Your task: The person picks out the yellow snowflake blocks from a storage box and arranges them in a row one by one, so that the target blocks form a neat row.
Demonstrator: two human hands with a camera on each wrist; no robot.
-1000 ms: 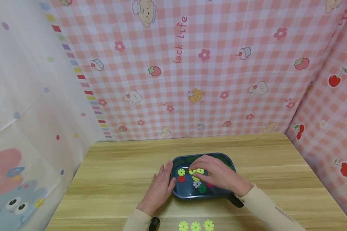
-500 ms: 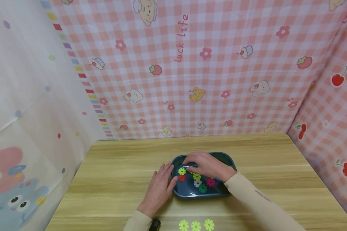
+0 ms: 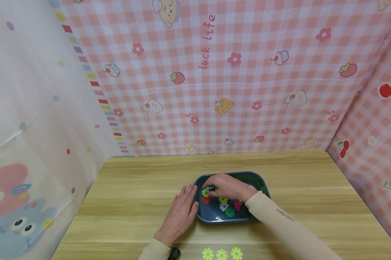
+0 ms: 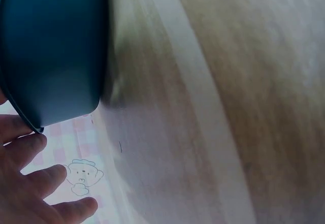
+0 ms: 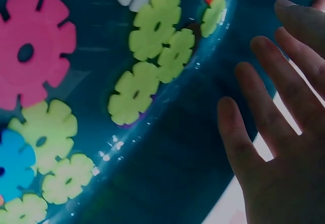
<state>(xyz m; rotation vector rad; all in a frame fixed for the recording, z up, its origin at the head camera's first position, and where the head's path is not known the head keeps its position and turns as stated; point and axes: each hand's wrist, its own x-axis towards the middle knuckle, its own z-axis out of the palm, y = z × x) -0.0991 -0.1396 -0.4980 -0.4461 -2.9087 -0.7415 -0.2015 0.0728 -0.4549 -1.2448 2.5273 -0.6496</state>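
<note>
A dark blue tray (image 3: 214,221) stands on the table, holding several notched plastic discs. My left hand (image 3: 179,213) rests against the tray's left end, fingers straight along the rim and thumb near the corner. In the left wrist view, its fingertips touch the tray's outer edge (image 4: 56,46). My right hand (image 3: 229,186) reaches over the tray's left part, near a yellow-green disc (image 3: 205,193) and a red disc (image 3: 206,200). The right wrist view shows that hand's fingers (image 5: 264,102) spread and holding nothing, apart from the yellow-green discs (image 5: 155,26).
Three yellow-green discs (image 3: 221,254) lie in a row on the wooden table (image 3: 124,202) at the front. A white disc (image 3: 224,206), a green disc (image 3: 229,212) and a pink disc (image 5: 38,51) lie in the tray. Patterned cloth (image 3: 247,90) hangs behind.
My right hand has moved left across the tray, towards the yellow-green disc at its left end. The left hand stays at the rim. The head view has shifted slightly.
</note>
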